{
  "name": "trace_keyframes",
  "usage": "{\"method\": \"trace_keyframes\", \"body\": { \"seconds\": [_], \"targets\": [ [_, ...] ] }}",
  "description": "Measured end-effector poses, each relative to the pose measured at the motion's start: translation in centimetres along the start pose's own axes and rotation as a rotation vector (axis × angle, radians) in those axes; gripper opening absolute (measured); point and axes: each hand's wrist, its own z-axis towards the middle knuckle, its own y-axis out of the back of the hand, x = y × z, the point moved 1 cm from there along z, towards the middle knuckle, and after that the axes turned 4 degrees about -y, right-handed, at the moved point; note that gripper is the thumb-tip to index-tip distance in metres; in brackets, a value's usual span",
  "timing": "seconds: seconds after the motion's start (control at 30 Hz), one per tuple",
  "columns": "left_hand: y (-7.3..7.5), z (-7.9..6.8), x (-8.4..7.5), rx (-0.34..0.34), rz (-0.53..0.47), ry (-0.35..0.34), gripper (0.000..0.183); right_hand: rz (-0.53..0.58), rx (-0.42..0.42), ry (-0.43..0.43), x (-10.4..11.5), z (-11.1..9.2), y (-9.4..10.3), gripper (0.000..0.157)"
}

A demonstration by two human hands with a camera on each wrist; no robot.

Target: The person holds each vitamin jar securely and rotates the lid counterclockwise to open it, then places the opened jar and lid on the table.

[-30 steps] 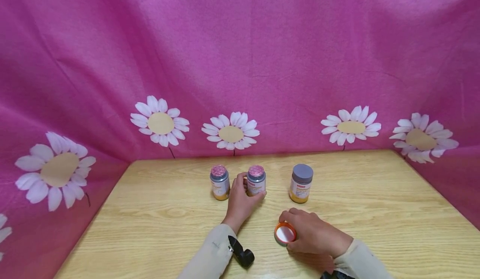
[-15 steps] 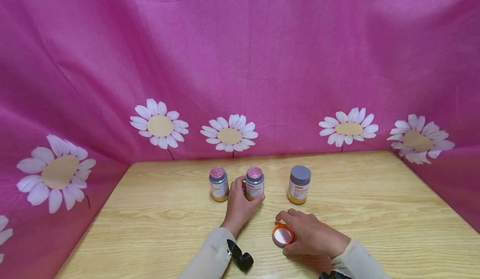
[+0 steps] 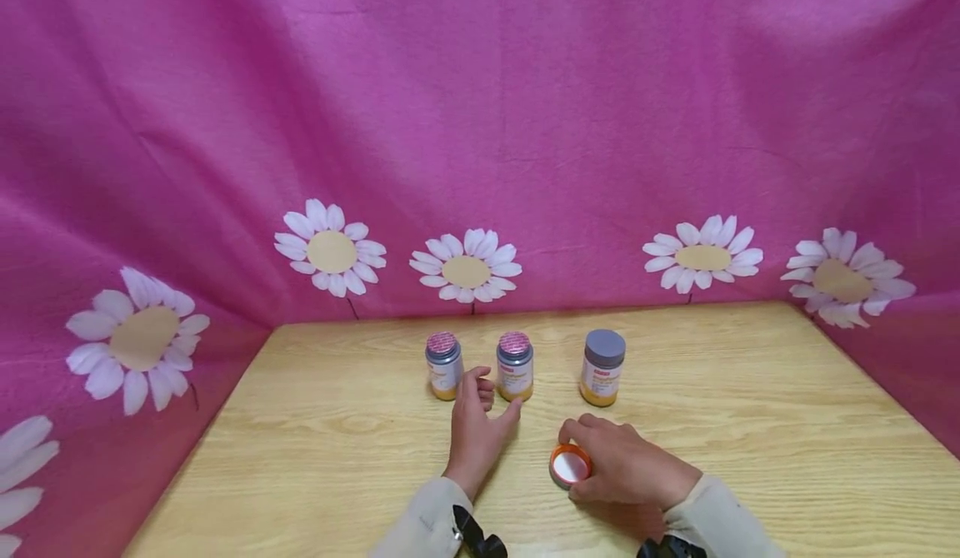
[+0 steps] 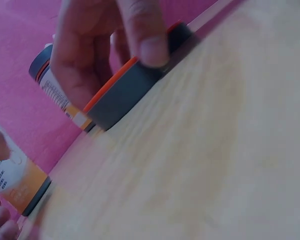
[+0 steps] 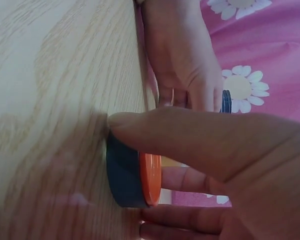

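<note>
My right hand [image 3: 630, 468] holds a grey jar lid [image 3: 561, 485] at the table's near side, its orange-lined inside facing up. In the right wrist view my thumb presses the rim of the lid [image 5: 124, 175], with fingers on the far side. My left hand [image 3: 474, 441] is just in front of the middle supplement bottle [image 3: 515, 375], fingers loosely bent and thumb spread, holding nothing. That bottle stands upright without a lid, a pink foil seal over its mouth. A matching foil-sealed bottle [image 3: 445, 371] is left of it.
A third bottle [image 3: 602, 375], with its grey cap on, stands upright to the right, behind my right hand. All stand on a light wooden table [image 3: 750, 425]. A pink curtain [image 3: 570, 125] with white daisies hangs along the back and sides.
My left hand has let go of the middle bottle and drawn back slightly toward me. The bottle stays in place. My right hand keeps its place at the lid.
</note>
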Motion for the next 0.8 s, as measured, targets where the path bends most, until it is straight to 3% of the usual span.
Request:
{"method": "trace_keyframes", "body": {
  "seconds": [0.13,0.27,0.43,0.6,0.8],
  "targets": [
    [0.1,-0.9,-0.6,-0.019,-0.123,-0.036,0.037,0.008,0.010,-0.012,-0.3,0.1,0.0,0.044],
    [-0.1,-1.6,-1.1,0.043,-0.201,-0.069,0.026,0.021,0.034,-0.028,-0.5,0.1,0.0,0.044],
    [-0.4,-1.9,-1.7,0.127,-0.236,-0.066,0.023,0.022,0.048,-0.023,-0.4,0.0,0.1,0.044],
    [0.4,-2.2,-3.7,0.185,-0.255,-0.079,0.022,0.079,0.077,-0.030,-0.4,0.0,0.3,0.048],
    [1.0,-2.3,-4.9,0.203,-0.269,-0.118,0.020,0.148,0.097,-0.033,-0.5,0.3,0.9,0.051]
  ]
}}
